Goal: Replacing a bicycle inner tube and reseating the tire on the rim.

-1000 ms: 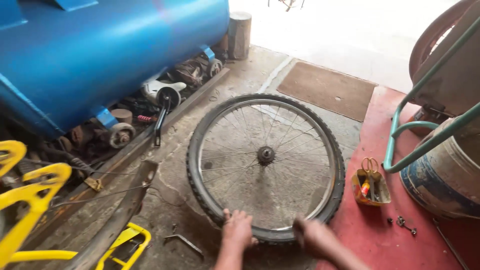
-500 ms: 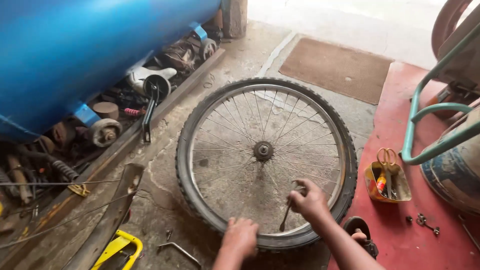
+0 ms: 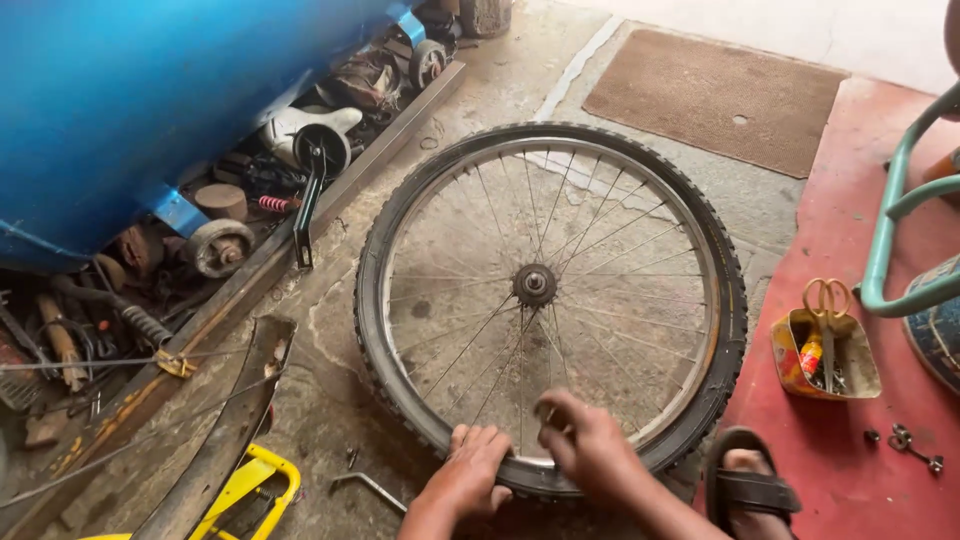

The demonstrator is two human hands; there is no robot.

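Right hand point(image 3: 590, 445) nearer; one wheel point(image 3: 550, 300).

A stained concrete floor point(image 3: 330, 330) is seen, on which a bicycle wheel point(image 3: 550, 300) is laid flat at centre, a brown mat point(image 3: 715, 95) at upper right, a red sheet point(image 3: 850, 330) with a small scissors tin point(image 3: 825, 350) at right, and a bent metal rod point(image 3: 370, 488) at the bottom.

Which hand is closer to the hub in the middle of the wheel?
Right. The right hand is inside the rim among the spokes, just below the hub. The left hand rests farther away on the tyre at the near edge.
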